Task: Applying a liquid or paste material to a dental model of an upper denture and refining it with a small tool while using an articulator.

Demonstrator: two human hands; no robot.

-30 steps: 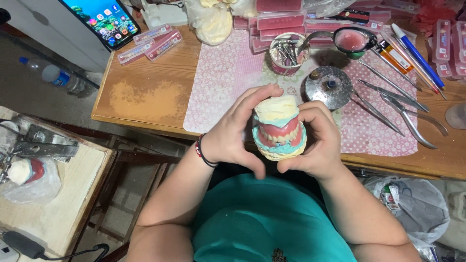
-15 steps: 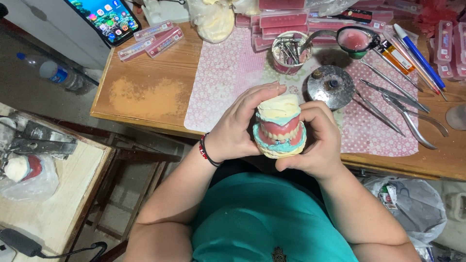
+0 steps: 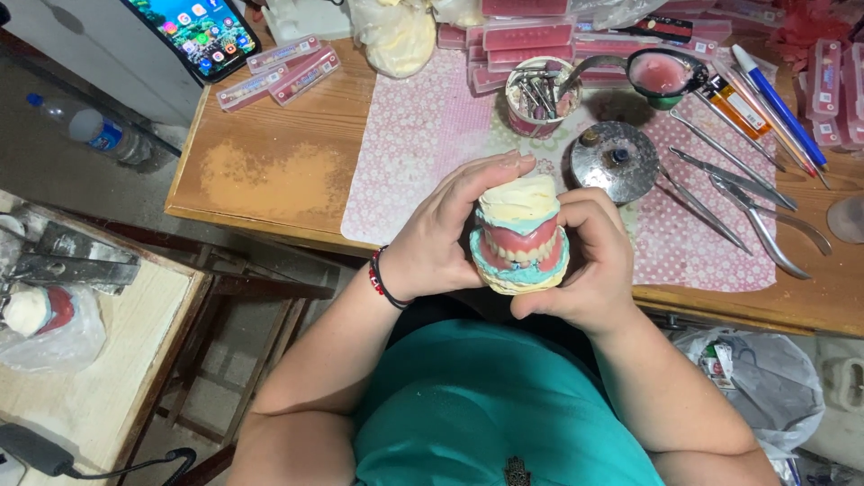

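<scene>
We clasp the dental model (image 3: 520,238), teeth already set in pink wax, between left hand (image 3: 441,236) and right hand (image 3: 589,270), fingers curled snugly around it, just off the bench's (image 3: 270,180) near edge, finishing apparently left.

On the wooden surface (image 3: 270,180) lies a pink patterned mat (image 3: 423,144) bearing a round metal lid (image 3: 615,160), a cup of small metal tools (image 3: 538,94) and long pliers (image 3: 760,220). A smartphone (image 3: 193,31) leans at the back left beside flat pink trays (image 3: 281,70). A plastic bottle (image 3: 94,135) lies, apparently, on the floor.
</scene>
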